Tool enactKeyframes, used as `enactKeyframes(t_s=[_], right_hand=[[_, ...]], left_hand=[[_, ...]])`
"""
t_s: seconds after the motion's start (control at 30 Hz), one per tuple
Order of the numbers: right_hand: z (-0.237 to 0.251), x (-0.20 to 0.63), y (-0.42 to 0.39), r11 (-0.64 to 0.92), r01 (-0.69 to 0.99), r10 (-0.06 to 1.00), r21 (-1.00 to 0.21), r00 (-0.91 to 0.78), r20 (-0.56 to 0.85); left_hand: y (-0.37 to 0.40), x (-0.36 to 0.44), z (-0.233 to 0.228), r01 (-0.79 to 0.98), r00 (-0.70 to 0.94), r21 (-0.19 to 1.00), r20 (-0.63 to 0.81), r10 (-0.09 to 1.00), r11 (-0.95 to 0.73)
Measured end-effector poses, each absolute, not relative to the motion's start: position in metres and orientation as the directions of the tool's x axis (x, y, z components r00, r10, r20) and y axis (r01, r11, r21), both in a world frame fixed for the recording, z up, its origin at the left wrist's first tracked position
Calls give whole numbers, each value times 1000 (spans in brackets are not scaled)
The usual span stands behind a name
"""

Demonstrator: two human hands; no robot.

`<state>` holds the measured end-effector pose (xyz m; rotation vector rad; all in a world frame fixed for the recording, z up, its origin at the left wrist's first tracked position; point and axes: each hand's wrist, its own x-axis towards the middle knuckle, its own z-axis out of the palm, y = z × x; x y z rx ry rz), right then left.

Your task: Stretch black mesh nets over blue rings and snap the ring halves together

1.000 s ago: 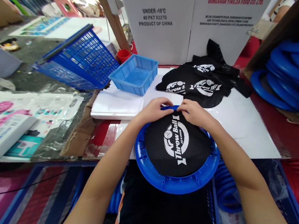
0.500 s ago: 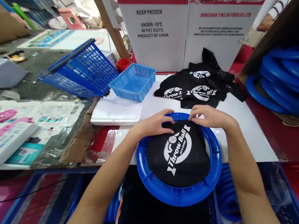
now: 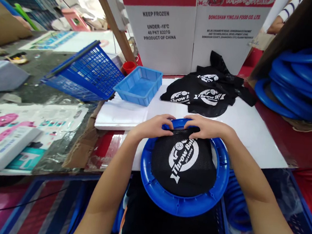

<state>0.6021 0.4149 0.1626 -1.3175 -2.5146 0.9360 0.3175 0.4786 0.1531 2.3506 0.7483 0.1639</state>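
Observation:
A blue plastic ring rests at the table's front edge, tilted toward me. Inside it lies a round piece of black mesh fabric printed "Throw Ball" in white. At the ring's far side, my left hand pinches the fabric's upper edge between thumb and fingers. Close beside it, my right hand grips the same edge, its fingers curled over and its thumb on the fabric. Between the two hands, part of the far rim shows. Some fingertips are hidden behind the fabric.
More black printed fabric pieces lie heaped beyond the ring. A light blue tray and a blue basket stand left. Blue rings are stacked in a box at right. White cartons stand behind. A person's arm shows far right.
My right hand has moved left along the far rim, nearer my left hand, and now grips the fabric edge. The left hand has shifted slightly left, and the fabric's upper edge is pulled straighter.

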Motion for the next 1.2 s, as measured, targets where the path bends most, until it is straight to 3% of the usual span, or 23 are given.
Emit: enactKeyframes(t_s=[0.17,0.37,0.63,0.93,1.2], right_hand=[[161,604,421,395,688,804,-608,-580,-134],[160,616,429,339,617,844,-710,-532,-60],[164,623,430,205,566,874,-798,-473,-110],[160,630,438,209,536,843,-818,-522,-127],[157,627,436,268,602,854,-752,-510,-104]], left_hand=[[482,314,157,482,747,730,-54,663,-484],[486,317,152,441,684,832,-68,726,-338],[485,323,147,447,655,835,-62,753,-320],[487,324,140,452,620,861,-116,776,-233],[488,328,136,477,590,859,-155,792,-188]])
